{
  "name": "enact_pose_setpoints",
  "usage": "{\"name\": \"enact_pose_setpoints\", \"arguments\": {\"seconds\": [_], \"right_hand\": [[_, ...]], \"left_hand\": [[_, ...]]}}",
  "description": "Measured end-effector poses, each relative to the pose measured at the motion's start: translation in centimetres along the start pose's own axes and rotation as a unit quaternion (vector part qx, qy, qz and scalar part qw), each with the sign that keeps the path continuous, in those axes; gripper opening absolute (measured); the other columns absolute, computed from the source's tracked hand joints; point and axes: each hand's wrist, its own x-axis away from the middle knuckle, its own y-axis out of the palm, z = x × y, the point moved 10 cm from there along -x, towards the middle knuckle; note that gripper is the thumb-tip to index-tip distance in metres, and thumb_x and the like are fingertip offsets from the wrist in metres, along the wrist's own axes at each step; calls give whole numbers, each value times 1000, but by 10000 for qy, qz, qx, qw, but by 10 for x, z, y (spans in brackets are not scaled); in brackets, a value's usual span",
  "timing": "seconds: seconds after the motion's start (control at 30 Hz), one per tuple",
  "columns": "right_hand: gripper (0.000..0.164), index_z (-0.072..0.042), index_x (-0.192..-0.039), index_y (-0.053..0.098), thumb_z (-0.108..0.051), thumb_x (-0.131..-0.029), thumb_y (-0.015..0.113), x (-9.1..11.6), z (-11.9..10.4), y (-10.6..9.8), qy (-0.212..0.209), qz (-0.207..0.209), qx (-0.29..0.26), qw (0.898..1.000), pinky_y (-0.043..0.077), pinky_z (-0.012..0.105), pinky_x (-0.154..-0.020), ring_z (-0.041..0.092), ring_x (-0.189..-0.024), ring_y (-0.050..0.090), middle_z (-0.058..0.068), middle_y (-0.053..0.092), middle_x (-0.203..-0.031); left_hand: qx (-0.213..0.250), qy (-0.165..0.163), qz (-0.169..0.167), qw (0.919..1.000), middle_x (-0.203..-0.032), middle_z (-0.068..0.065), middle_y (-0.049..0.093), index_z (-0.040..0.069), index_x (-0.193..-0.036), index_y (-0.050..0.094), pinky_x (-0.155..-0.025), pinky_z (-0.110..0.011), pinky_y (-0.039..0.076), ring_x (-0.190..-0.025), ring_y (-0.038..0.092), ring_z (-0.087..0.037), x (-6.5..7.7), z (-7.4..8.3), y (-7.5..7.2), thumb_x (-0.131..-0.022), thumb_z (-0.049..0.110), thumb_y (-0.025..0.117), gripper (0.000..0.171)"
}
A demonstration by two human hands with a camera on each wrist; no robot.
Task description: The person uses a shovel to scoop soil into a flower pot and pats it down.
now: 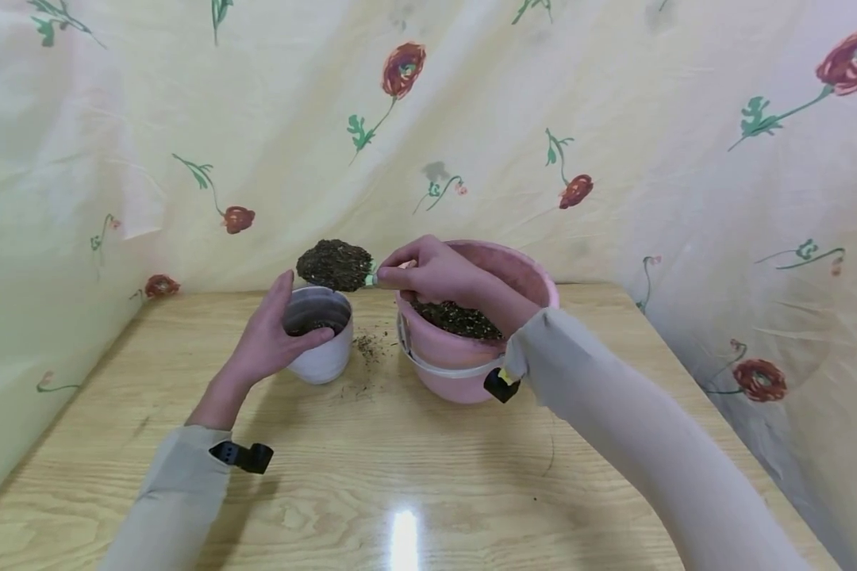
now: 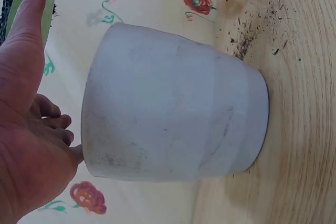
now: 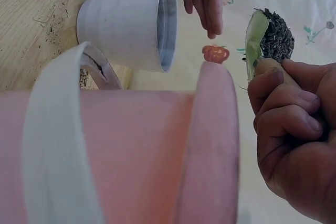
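A white plastic flowerpot [image 1: 323, 363] stands upright on the table, with dark soil low inside it. My left hand [image 1: 266, 337] is at its near left side, thumb and fingers spread apart by the rim. In the right wrist view those fingers look fairly straight, just off the pot's mouth. My right hand [image 1: 439, 274] grips the handle of a small green scoop [image 3: 255, 35]. A heaped mound of dark soil [image 1: 334, 266] sits on the scoop, held over the far side of the pot's rim. Most of the handle is hidden in my curled fingers.
A pink bucket [image 1: 450, 377] of dark soil stands right of the pot, under my right forearm. Its pale handle [image 3: 58, 145] hangs down around the side. Soil crumbs [image 1: 367, 347] are scattered on the wooden table [image 1: 371, 476]. Flowered cloth [image 1: 293, 119] hangs behind and at both sides.
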Motion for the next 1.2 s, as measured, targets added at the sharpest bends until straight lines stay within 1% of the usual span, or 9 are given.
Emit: {"name": "enact_pose_setpoints", "arguments": {"seconds": [0.2, 0.4, 0.6, 0.67, 0.87, 0.97, 1.03, 1.13, 1.2], "right_hand": [[28, -10, -118, 68, -26, -97, 58, -15, -4, 10, 88, 36, 61, 9999, 33, 26, -47, 11, -45, 34, 7, 55, -62], [27, -10, -116, 69, -26, -97, 59, -27, -5, 19, 166, 47, -7, 9999, 31, 26, -45, 10, -44, 32, 9, 57, -68], [27, -8, -116, 69, -23, -98, 58, -33, 1, 23, 245, 56, -157, 9996, 29, 25, -44, 10, -42, 27, 7, 54, -65], [27, -8, -117, 68, -24, -98, 57, -34, 4, 22, 277, 78, -118, 9995, 30, 26, -44, 9, -41, 27, 7, 54, -64], [29, -8, -118, 68, -25, -97, 58, -37, 7, 22, 337, 115, 45, 9994, 32, 26, -45, 10, -43, 33, 7, 57, -66], [30, -7, -119, 68, -25, -97, 58, -41, 5, 24, 264, 86, 145, 9995, 34, 26, -48, 12, -47, 37, 6, 57, -66], [30, -6, -119, 68, -24, -97, 58, -43, 4, 26, 224, 55, 177, 9996, 33, 26, -49, 12, -48, 37, 5, 55, -65], [29, -6, -117, 68, -24, -98, 58, -47, 4, 28, 214, 31, 242, 9995, 32, 26, -49, 12, -47, 35, 4, 52, -62], [29, -5, -117, 68, -23, -98, 58, -48, 4, 29, 229, 8, 277, 9994, 32, 26, -49, 12, -47, 35, 4, 51, -61]], "left_hand": [[-132, -254, 128, 9995, -160, -18, 4, 9, -155, 0, -111, -62, 17, -145, 9, -40, 3, -13, -7, -80, 42, 77, 112], [-190, -405, 265, 9986, -160, -18, 4, 6, -155, -1, -110, -62, 19, -144, 11, -41, 7, -25, -12, -78, 44, 79, 117], [-156, -499, 324, 9981, -160, -19, 4, 2, -154, 0, -110, -61, 19, -144, 11, -41, 8, -36, -10, -78, 43, 79, 117], [-139, -525, 336, 9980, -160, -20, 5, 2, -154, 0, -111, -60, 20, -144, 12, -41, 8, -39, -9, -78, 44, 79, 117], [-22, -669, 273, 9974, -160, -19, 1, 3, -154, -1, -111, -60, 17, -144, 9, -41, 6, -47, -4, -77, 46, 78, 119], [48, -648, 319, 9974, -159, -21, 6, 2, -154, 1, -111, -60, 19, -143, 13, -41, 6, -49, -4, -77, 45, 80, 118], [172, -560, 362, 9976, -154, -24, 19, 1, -153, 13, -108, -59, 25, -138, 25, -42, 5, -48, -4, -76, 42, 81, 111], [307, -566, 330, 9974, -150, -25, 25, 1, -153, 15, -107, -58, 27, -135, 30, -42, 5, -50, -2, -76, 40, 81, 109], [368, -647, 271, 9969, -151, -25, 24, 1, -153, 13, -107, -58, 26, -136, 28, -41, 5, -53, 0, -77, 41, 81, 110]]}}
